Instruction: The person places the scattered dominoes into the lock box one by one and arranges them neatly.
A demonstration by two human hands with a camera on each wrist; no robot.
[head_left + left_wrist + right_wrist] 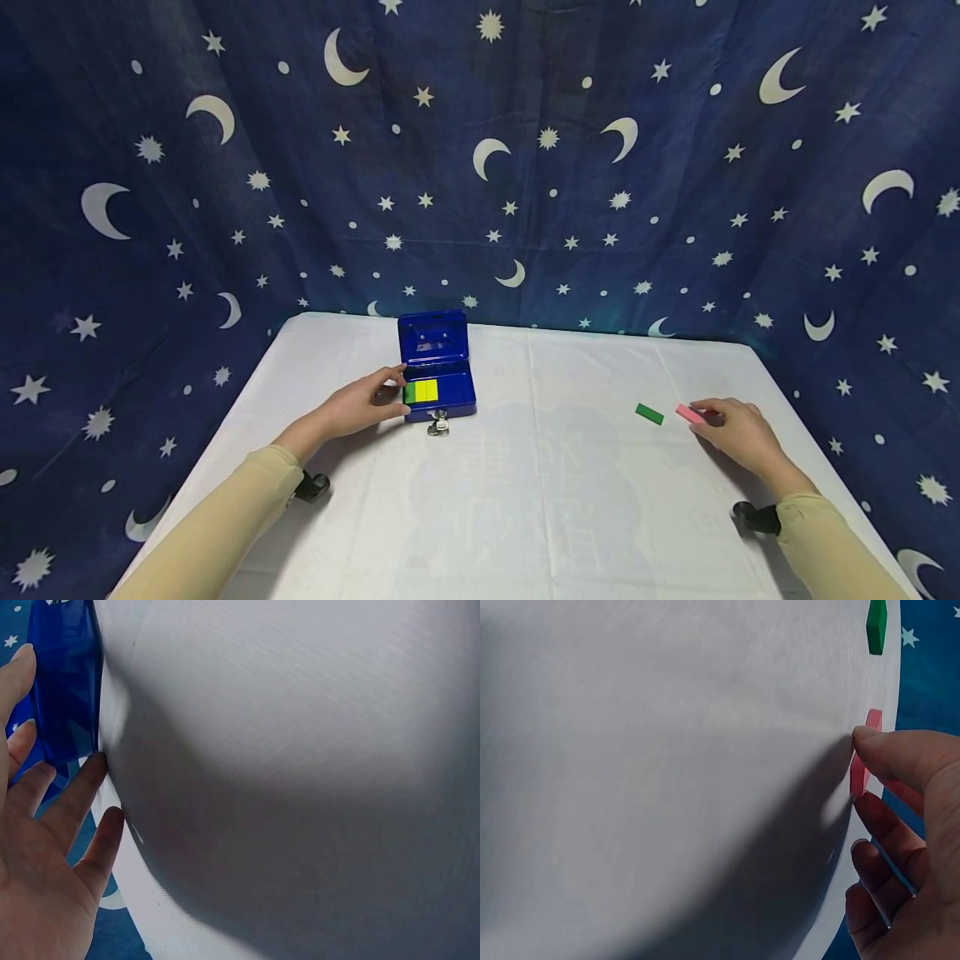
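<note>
Pinching a small pink rectangular block [687, 413] near its right end, the right hand [738, 433] has thumb and fingertips closed on it at the right part of the table; whether the block is lifted cannot be told. Just left of it lies a dark green rectangular block [649, 413]. Well to the left stands a glossy blue metal box [464, 409], its lid [432, 336] raised at the back and a silver metal lock [439, 423] at its front. The left hand [356, 406] touches the box's left side, thumb and fingers apart. Inside, against the left wall, a green block [409, 392] sits beside two bright yellow blocks [431, 390]. Under everything spreads a white cloth [540, 517]; behind hangs a dark blue curtain [450, 225] printed with pale moons and stars.
</note>
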